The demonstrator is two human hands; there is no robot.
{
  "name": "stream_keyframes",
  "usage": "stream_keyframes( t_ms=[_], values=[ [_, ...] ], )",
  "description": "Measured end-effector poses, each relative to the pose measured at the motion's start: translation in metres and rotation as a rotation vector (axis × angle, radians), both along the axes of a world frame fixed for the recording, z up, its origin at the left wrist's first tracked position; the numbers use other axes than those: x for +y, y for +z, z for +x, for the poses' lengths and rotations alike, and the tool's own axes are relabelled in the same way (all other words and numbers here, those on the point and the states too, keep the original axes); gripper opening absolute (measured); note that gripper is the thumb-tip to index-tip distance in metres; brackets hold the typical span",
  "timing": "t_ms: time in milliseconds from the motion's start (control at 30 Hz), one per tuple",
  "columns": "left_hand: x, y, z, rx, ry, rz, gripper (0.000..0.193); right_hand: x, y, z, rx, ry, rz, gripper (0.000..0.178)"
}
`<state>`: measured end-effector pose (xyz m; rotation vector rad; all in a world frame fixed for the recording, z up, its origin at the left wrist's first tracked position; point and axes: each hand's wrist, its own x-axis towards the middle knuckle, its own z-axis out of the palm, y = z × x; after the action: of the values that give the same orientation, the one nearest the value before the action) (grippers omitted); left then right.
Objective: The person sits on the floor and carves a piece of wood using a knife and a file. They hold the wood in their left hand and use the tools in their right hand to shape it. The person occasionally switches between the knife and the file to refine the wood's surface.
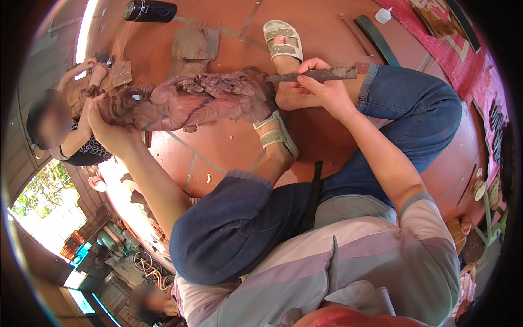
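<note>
Clamping flat tool (341, 74) in right grip (326, 90); left grip (110, 131) touching carved wood (201, 102), closure unclear.

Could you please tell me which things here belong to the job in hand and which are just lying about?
Apparently in the job:
carved wood piece, left hand at one end
flat dark tool, in right hand

Seemingly just about:
black bottle
small white bottle
bicycle

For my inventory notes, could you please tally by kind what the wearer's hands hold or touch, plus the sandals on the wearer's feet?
Carved wooden piece, touched by the left hand: 1
Flat dark tool, in the right hand: 1
Sandals: 2
Total: 4
</note>
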<state>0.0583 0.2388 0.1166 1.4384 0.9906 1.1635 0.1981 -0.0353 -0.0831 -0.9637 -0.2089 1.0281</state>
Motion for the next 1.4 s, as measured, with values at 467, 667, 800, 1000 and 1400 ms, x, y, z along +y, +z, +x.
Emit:
stream_keyframes(
  t_ms=[467, 667, 800, 1000, 1400],
  values=[
    [-0.042, -0.019, 0.022, 0.293, -0.109, 0.47, 0.026, -0.011, 0.003, 0.012, -0.007, -0.263, -0.017, 0.013],
    [-0.04, 0.001, 0.018, 0.676, -0.109, 0.987, 0.02, -0.026, 0.032, 0.063, -0.173, -0.275, -0.205, 0.021],
    [-0.05, 0.009, 0.026, 0.621, -0.194, 1.095, 0.019, -0.026, 0.052, 0.143, -0.538, -0.329, -0.458, 0.023],
    [-0.042, 0.002, 0.019, 0.664, -0.131, 1.204, 0.02, -0.042, 0.002, 0.262, -1.11, -0.569, -0.948, 0.027],
    [-0.045, -0.006, 0.013, 0.532, -0.291, 1.015, 0.017, -0.13, -0.114, 0.323, -1.171, -0.496, -1.28, 0.027]
  ],
)
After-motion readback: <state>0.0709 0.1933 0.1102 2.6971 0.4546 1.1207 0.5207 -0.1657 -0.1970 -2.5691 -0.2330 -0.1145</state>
